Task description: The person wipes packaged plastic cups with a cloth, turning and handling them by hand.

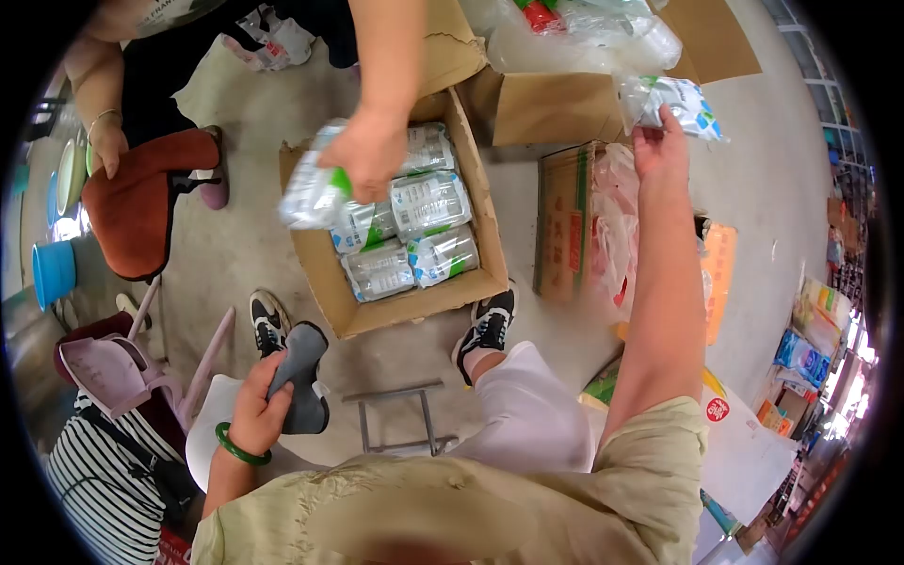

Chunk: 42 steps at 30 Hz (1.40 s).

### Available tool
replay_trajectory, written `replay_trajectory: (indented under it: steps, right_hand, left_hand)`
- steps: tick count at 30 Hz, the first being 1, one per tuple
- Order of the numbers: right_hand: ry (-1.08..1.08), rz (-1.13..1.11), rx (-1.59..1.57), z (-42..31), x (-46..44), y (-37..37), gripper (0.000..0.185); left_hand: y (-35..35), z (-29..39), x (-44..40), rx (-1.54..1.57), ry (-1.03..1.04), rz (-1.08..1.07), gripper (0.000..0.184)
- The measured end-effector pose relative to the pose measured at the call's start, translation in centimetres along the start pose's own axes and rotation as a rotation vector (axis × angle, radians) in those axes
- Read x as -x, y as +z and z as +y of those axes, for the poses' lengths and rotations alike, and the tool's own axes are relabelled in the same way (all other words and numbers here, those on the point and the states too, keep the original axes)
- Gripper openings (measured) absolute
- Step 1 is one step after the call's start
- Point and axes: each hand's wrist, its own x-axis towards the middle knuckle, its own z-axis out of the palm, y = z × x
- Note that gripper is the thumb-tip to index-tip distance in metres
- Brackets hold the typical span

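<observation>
My right hand reaches far out to the right and grips a clear plastic-wrapped pack printed in blue and green, above the flap of an open carton. Low on the left, near my knee, my left hand is closed around a flat grey piece with rounded ends and a narrow waist; its kind is unclear. Between my feet and the other person stands an open cardboard box with several similar wrapped packs inside. A co-worker's hand holds a blurred wrapped pack over that box.
A second carton at the top holds clear plastic bags. Beside it stands a brown box with a pinkish plastic bag. The co-worker's other hand touches an orange-brown padded piece. A metal frame lies between my legs.
</observation>
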Motion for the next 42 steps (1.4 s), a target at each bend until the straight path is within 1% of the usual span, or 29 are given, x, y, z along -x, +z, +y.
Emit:
replay_trajectory:
  steps: [2, 4, 6, 7, 9, 10, 12, 13, 15, 17, 19, 20, 21, 22, 24, 28, 31, 33, 34, 35, 37, 38, 40, 41, 42]
  right_hand:
    - [-0.079, -0.014, -0.013, -0.3, -1.1, 0.6, 0.039]
    - [-0.059, -0.018, -0.014, -0.3, -0.7, 1.1, 0.040]
    - [-0.013, -0.023, 0.004, 0.2, -0.7, 0.7, 0.040]
    - [-0.011, -0.037, 0.009, 0.3, 0.8, 1.1, 0.040]
    - [0.099, -0.114, 0.016, 1.3, 5.6, 1.8, 0.043]
    - [0.099, -0.123, 0.016, 2.1, 7.0, 1.8, 0.043]
    - [0.090, -0.253, 0.067, 3.8, 9.1, 1.0, 0.047]
    - [0.084, -0.248, 0.057, 4.4, 10.1, 1.0, 0.047]
    - [-0.050, -0.335, 0.321, 5.4, 11.9, 0.9, 0.051]
    - [-0.091, -0.291, 0.367, 5.1, 13.2, 1.5, 0.053]
    - [-0.325, -0.425, 0.468, 4.5, 13.7, 1.3, 0.053]
    - [-0.413, -0.438, 0.561, 4.1, 13.8, 1.2, 0.053]
    - [-0.425, -0.429, 0.563, 3.6, 14.0, 1.1, 0.053]
    - [-0.452, -0.464, 0.634, 3.3, 14.2, 1.2, 0.053]
    - [-0.499, -0.527, 0.742, 3.1, 14.0, 2.2, 0.053]
    - [-0.461, -0.551, 0.793, 3.9, 13.8, 7.3, 0.054]
    - [-0.459, -0.483, 0.757, 5.0, 13.0, 9.4, 0.053]
    - [-0.345, -0.380, 0.679, 4.9, 12.3, 9.1, 0.050]
    - [-0.209, -0.298, 0.601, 4.1, 13.5, 8.7, 0.038]
    - [-0.216, -0.291, 0.607, 3.5, 13.1, 7.7, 0.038]
    - [-0.044, -0.168, 0.431, 1.8, 11.3, 4.6, 0.038]
    - [-0.043, -0.164, 0.442, 0.9, 11.4, 3.6, 0.038]
    - [0.000, -0.030, 0.270, -1.0, 11.4, 2.0, 0.039]
    - [-0.002, -0.020, 0.269, -1.7, 10.0, 1.1, 0.039]
    - [-0.046, -0.013, 0.177, -1.9, 7.8, 0.0, 0.038]
  left_hand:
    - [0.3, -1.2, 0.4, 0.013, -0.005, 0.025, 0.039]
    - [0.3, -2.4, 1.2, -0.027, -0.046, 0.052, 0.039]
    - [0.6, -1.7, 1.4, -0.046, -0.031, 0.081, 0.038]
    - [0.8, -1.3, 1.4, -0.071, -0.008, 0.102, 0.038]
    - [1.0, -0.5, 1.4, -0.056, 0.000, 0.105, 0.038]
    - [1.0, -0.2, 1.4, -0.051, 0.013, 0.091, 0.038]
    - [1.3, 0.3, 1.2, -0.059, 0.018, 0.084, 0.038]
    - [1.2, 0.4, 1.1, -0.066, 0.023, 0.071, 0.038]
    - [1.2, 0.2, 0.8, -0.101, 0.051, 0.059, 0.038]
    - [1.1, 0.7, 0.2, -0.169, 0.148, 0.043, 0.038]
    - [1.1, 1.4, -0.1, -0.183, 0.186, 0.016, 0.039]
    - [1.0, 1.5, -0.1, -0.175, 0.201, -0.008, 0.039]
    - [1.0, 1.6, -0.2, -0.160, 0.217, -0.023, 0.040]
    - [0.9, 1.6, -0.1, -0.178, 0.224, -0.049, 0.040]
    - [1.0, 1.5, 0.5, -0.159, 0.246, -0.029, 0.040]
    - [0.7, 1.1, 1.6, -0.184, 0.259, 0.014, 0.040]
    - [0.5, 0.9, 1.8, -0.249, 0.181, -0.008, 0.040]
    - [0.5, 1.5, 1.4, -0.251, 0.204, -0.015, 0.040]
    - [0.5, 1.7, 1.3, -0.248, 0.210, -0.021, 0.040]
    - [0.4, 1.8, 1.1, -0.241, 0.217, -0.028, 0.040]
    - [0.2, 1.9, 0.9, -0.213, 0.211, -0.065, 0.041]
    - [0.1, 2.0, 0.7, -0.211, 0.221, -0.069, 0.041]
    - [0.2, 1.9, 0.3, -0.213, 0.217, -0.078, 0.041]
    - [0.1, 2.0, 0.0, -0.226, 0.212, -0.086, 0.041]
    - [0.1, 1.9, -0.2, -0.229, 0.199, -0.087, 0.040]
